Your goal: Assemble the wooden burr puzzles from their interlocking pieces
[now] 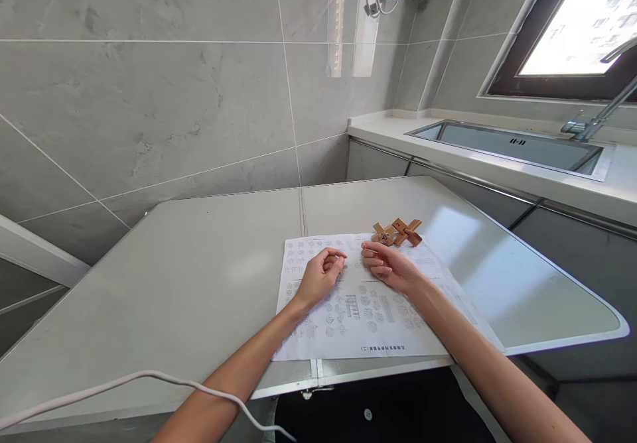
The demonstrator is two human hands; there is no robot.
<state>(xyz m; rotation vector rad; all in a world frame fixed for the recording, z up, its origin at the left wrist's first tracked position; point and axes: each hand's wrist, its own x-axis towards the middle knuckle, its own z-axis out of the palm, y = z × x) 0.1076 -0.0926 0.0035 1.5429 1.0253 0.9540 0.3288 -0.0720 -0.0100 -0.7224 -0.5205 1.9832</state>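
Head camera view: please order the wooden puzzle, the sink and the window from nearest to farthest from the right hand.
1. Wooden puzzle: on the table, just beyond the fingertips of the right hand.
2. Sink: set in the counter, farther back on the right.
3. Window: above the sink, upper right.

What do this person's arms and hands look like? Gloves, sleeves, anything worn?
Both arms are bare as far as the picture shows: no sleeves, gloves, watch or rings visible on the left hand or the right hand. Nails look short and unpainted. A thin white cable crosses over the left forearm.
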